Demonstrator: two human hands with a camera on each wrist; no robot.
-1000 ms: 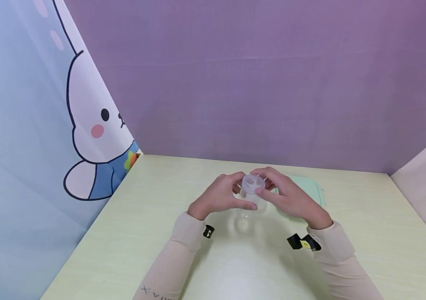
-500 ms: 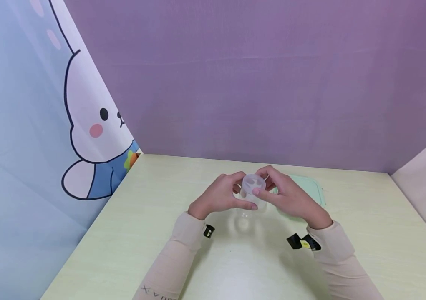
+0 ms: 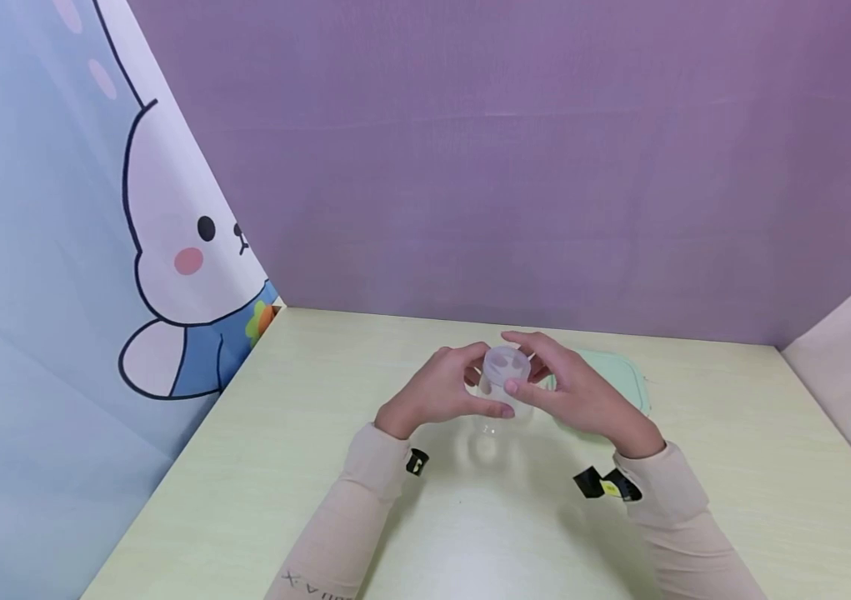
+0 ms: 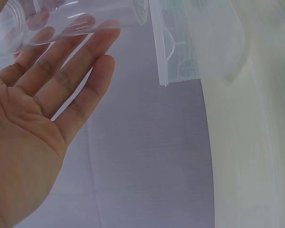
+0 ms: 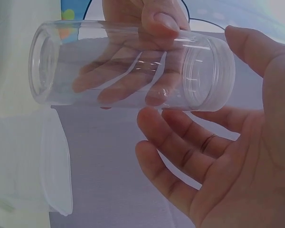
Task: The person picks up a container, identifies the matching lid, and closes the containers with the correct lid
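Not much is changing from a second ago: both hands are still hovering over the middle of the table, but the right hand's fingers are opening up a bit, lifting off the lid end compared with the earlier frames where they were curled tighter over it.

The clear plastic jar is being held up off the table between the two hands, with its translucent lid still on. The left hand is doing the real holding, fingers wrapping around the body from behind with the thumb pressing on the near side. The right hand is spreading around the lid end with thumb and fingertips near or just brushing it; I honestly can't tell if it's actually pinching.

The key bit: in the right wrist view the jar's long axis is running sideways across that palm, lid end toward the right hand, bottom end pointing away from it. So the right hand is the one nearer the lid, and the left is nearer the body.

A mint-green container is sitting on the table just behind the right hand.
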